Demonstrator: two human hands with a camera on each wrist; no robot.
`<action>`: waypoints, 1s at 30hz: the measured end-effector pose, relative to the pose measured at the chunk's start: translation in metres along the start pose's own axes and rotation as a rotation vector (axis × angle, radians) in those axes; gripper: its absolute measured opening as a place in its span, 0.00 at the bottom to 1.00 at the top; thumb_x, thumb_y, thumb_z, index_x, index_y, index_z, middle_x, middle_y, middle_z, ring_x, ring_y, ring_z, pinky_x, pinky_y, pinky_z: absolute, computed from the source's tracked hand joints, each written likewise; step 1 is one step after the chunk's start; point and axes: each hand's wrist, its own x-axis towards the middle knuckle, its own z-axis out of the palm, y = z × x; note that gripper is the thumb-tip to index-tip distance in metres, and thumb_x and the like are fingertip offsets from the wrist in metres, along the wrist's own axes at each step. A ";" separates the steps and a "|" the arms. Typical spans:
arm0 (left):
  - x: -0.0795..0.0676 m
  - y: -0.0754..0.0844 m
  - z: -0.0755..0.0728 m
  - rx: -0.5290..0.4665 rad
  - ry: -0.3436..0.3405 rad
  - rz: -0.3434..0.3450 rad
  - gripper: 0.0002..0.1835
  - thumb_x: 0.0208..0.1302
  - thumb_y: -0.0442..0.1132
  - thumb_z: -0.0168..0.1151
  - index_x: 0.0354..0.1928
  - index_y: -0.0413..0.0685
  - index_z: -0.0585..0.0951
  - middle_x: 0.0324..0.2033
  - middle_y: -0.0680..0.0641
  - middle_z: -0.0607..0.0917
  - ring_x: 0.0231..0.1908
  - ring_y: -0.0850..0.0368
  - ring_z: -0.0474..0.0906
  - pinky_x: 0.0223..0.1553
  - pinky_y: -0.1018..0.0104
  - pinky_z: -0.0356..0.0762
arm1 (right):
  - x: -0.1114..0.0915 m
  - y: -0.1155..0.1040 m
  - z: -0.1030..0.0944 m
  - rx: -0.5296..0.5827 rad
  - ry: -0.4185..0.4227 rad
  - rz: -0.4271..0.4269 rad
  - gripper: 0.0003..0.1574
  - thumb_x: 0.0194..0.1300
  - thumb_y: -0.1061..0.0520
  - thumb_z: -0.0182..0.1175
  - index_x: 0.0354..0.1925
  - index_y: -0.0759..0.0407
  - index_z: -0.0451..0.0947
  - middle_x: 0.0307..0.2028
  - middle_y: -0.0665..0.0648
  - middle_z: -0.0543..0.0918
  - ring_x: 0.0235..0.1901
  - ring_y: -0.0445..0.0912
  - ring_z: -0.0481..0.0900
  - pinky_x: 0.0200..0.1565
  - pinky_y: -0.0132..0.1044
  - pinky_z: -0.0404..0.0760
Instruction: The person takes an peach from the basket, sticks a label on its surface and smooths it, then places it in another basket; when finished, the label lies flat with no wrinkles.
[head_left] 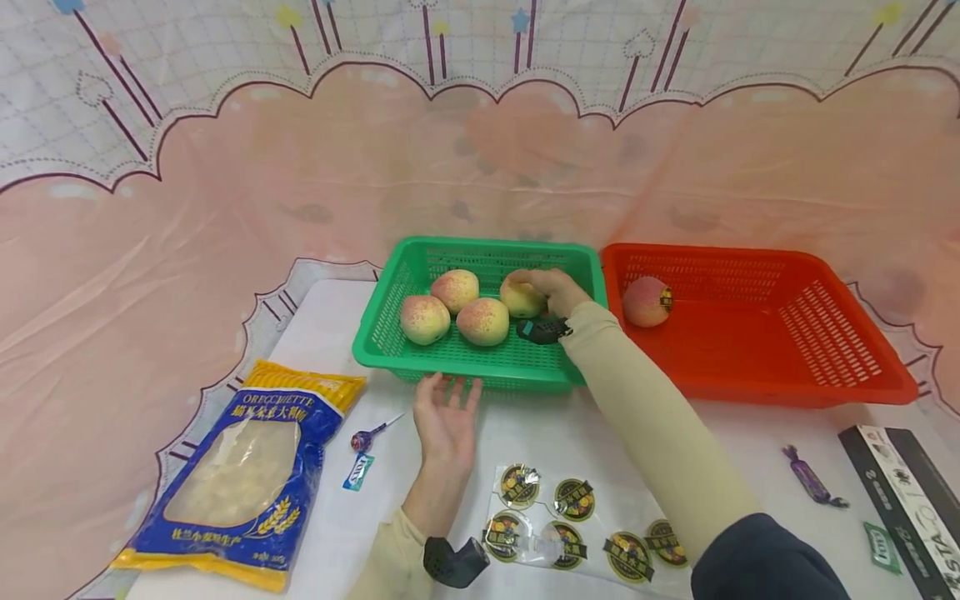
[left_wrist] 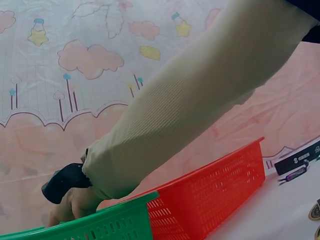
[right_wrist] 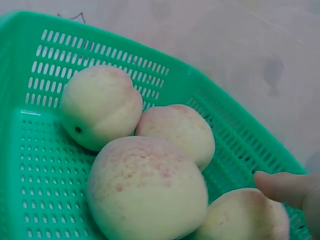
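Note:
Inside the green basket (head_left: 375, 333) lie several yellow-pink peaches. My right hand (head_left: 551, 287) reaches in from the right and grips the rightmost peach (head_left: 521, 297), its fingers over the top. In the right wrist view a digit (right_wrist: 282, 187) lies along the top of that peach (right_wrist: 245, 217), beside a larger peach (right_wrist: 147, 187). The left wrist view has the right hand (left_wrist: 80, 202) partly behind the green basket's rim (left_wrist: 120, 212). My left hand (head_left: 448, 425) is palm up in front of the basket, fingers loosely spread under its front edge, holding nothing.
Right of the green basket, a red basket (head_left: 750, 333) holds one peach (head_left: 647, 302) with a sticker. Round stickers (head_left: 573, 500) on a clear sheet lie in front. A pasta bag (head_left: 240, 475) and lollipop (head_left: 363, 441) are left; a wrapped candy (head_left: 812, 479) and black box (head_left: 903, 500) right.

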 end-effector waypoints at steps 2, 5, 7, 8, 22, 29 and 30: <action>0.000 -0.002 0.001 0.004 -0.005 -0.002 0.03 0.60 0.38 0.45 0.34 0.51 0.62 0.36 0.51 0.67 0.43 0.55 0.67 0.54 0.56 0.69 | 0.003 0.003 0.000 -0.006 -0.001 0.015 0.45 0.54 0.43 0.59 0.63 0.57 0.52 0.61 0.61 0.59 0.50 0.53 0.65 0.54 0.46 0.70; 0.000 -0.005 0.002 0.007 -0.012 -0.008 0.03 0.61 0.38 0.44 0.35 0.51 0.62 0.36 0.51 0.67 0.44 0.55 0.67 0.55 0.56 0.69 | 0.007 0.006 0.001 -0.023 0.009 0.031 0.49 0.54 0.42 0.58 0.65 0.57 0.48 0.60 0.61 0.59 0.50 0.52 0.65 0.54 0.44 0.70; -0.001 -0.006 0.002 0.008 -0.015 -0.008 0.02 0.61 0.38 0.43 0.35 0.51 0.62 0.36 0.51 0.68 0.43 0.55 0.67 0.55 0.55 0.69 | 0.007 0.008 0.002 -0.017 0.033 0.027 0.50 0.53 0.41 0.59 0.65 0.57 0.47 0.60 0.61 0.59 0.52 0.52 0.65 0.55 0.44 0.69; -0.001 -0.006 0.002 0.009 -0.018 -0.007 0.02 0.61 0.38 0.43 0.34 0.51 0.62 0.36 0.51 0.68 0.43 0.55 0.67 0.55 0.55 0.68 | 0.007 0.009 0.002 -0.009 0.044 0.022 0.51 0.53 0.41 0.60 0.65 0.58 0.47 0.59 0.61 0.60 0.52 0.52 0.65 0.55 0.44 0.69; -0.002 -0.004 -0.001 0.001 -0.049 0.007 0.01 0.62 0.39 0.42 0.35 0.51 0.63 0.36 0.51 0.68 0.44 0.54 0.65 0.56 0.55 0.66 | 0.003 0.011 0.005 0.078 0.065 -0.043 0.56 0.43 0.34 0.64 0.62 0.56 0.51 0.54 0.57 0.63 0.49 0.50 0.71 0.49 0.42 0.75; -0.001 -0.004 0.001 0.019 -0.063 0.007 0.03 0.63 0.38 0.39 0.36 0.52 0.64 0.36 0.52 0.68 0.44 0.56 0.65 0.56 0.55 0.66 | -0.003 0.011 0.000 0.114 0.048 -0.091 0.48 0.44 0.36 0.64 0.56 0.57 0.58 0.51 0.56 0.66 0.46 0.49 0.71 0.49 0.43 0.76; -0.001 -0.004 0.001 0.020 -0.065 0.006 0.03 0.63 0.38 0.39 0.36 0.53 0.64 0.37 0.52 0.68 0.44 0.55 0.65 0.57 0.55 0.66 | -0.004 0.011 0.000 0.119 0.044 -0.100 0.47 0.44 0.36 0.64 0.55 0.57 0.59 0.51 0.56 0.67 0.46 0.49 0.71 0.50 0.43 0.76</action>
